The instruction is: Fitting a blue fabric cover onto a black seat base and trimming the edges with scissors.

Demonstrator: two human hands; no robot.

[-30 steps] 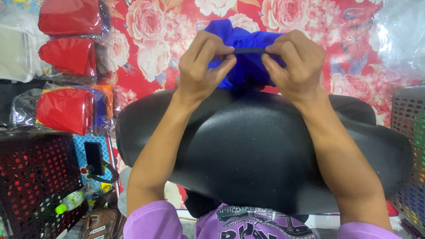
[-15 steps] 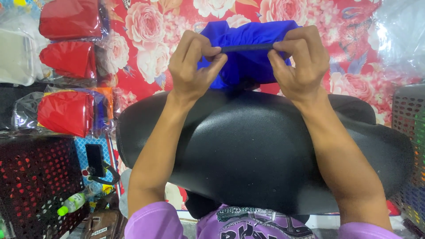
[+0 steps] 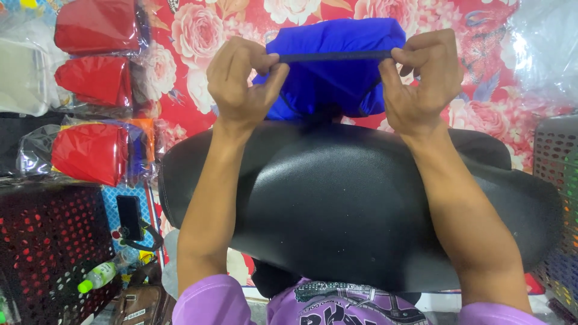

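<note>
A blue fabric cover [image 3: 335,78] is held up above the far end of a black motorcycle seat [image 3: 349,210]. My left hand [image 3: 244,81] pinches the left end of the cover's dark elastic hem, and my right hand [image 3: 421,78] pinches the right end. The hem is stretched straight between them. The cover's lower folds touch the seat's far edge. My forearms reach over the seat, which lies across my lap.
Red seat covers in clear plastic bags [image 3: 90,150] hang at the left, above a black and red mesh basket [image 3: 48,253]. A red floral sheet [image 3: 192,42] covers the floor beyond. A green-capped bottle [image 3: 96,277] and a grey perforated crate [image 3: 557,180] sit at the sides.
Both hands have moved apart and slightly up, stretching the cover's hem out straight. The blue fabric has opened wider. The seat has not moved.
</note>
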